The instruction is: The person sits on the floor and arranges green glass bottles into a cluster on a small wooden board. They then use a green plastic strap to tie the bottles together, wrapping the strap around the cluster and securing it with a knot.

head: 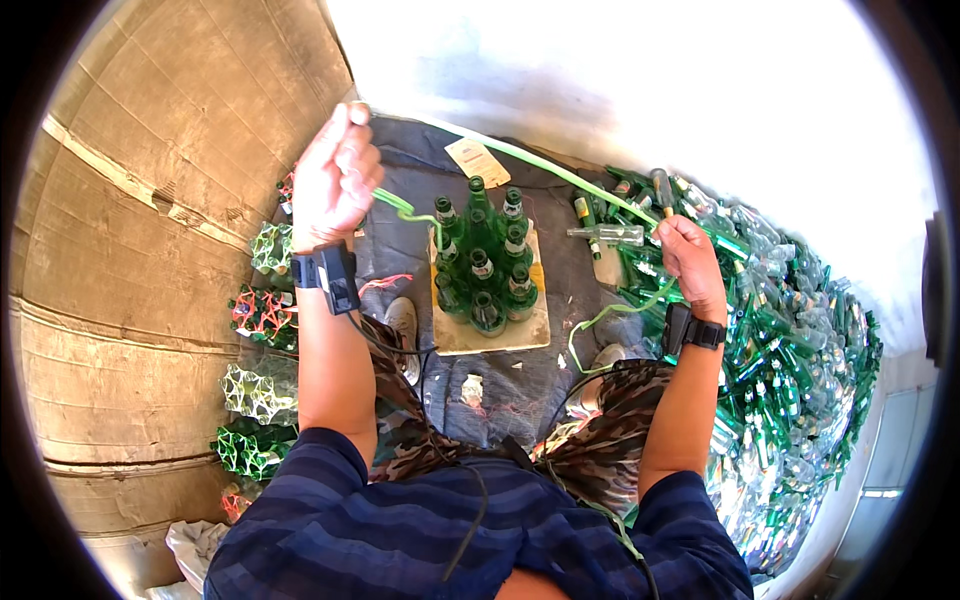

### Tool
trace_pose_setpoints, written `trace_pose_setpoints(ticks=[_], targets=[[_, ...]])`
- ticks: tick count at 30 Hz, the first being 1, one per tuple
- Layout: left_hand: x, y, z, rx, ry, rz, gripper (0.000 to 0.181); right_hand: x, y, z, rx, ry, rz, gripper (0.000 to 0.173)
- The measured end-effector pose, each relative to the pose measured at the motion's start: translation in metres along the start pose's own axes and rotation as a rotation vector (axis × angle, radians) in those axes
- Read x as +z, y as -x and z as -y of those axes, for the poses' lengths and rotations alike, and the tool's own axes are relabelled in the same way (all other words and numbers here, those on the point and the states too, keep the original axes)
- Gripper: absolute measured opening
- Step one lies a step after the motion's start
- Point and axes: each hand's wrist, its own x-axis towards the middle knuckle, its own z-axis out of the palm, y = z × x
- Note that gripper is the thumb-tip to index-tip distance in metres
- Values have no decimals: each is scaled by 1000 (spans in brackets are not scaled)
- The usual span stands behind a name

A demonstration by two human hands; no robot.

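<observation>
My left hand (339, 176), raised at the upper left, is closed on a light green plastic cord (536, 159). The cord runs taut and slanting across to my right hand (690, 259), whose thumb and fingers pinch it. One loose end hangs from my left hand to the green glass bottles (480, 262); another trails below my right hand to the ground. Several of these bottles stand upright in a tight cluster on a square, pale board (491, 343) between my feet. Whether the cord goes around any bottle is hard to tell.
A large heap of green and clear glass bottles (780, 360) lies on the right. Along the left cardboard wall (135, 247) stand bundles of bottles tied with green (251, 454), white and red cord (262, 311). A printed card (478, 162) lies on the dark ground sheet (405, 161).
</observation>
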Motion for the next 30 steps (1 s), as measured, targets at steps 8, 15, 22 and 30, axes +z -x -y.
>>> trace_pose_setpoints(ticks=[8,15,22,30], targets=[[5,-2,1,95,-62,-77,38,6,15,2,-31,51,-181,19],[66,-8,59,-270,-404,23,35,94,22,16,-309,357,97,18],[88,1,116,-267,-1130,219,30,160,38,39,-472,377,89,12],[85,8,130,-25,-1568,280,29,165,34,35,-583,409,-105,14]])
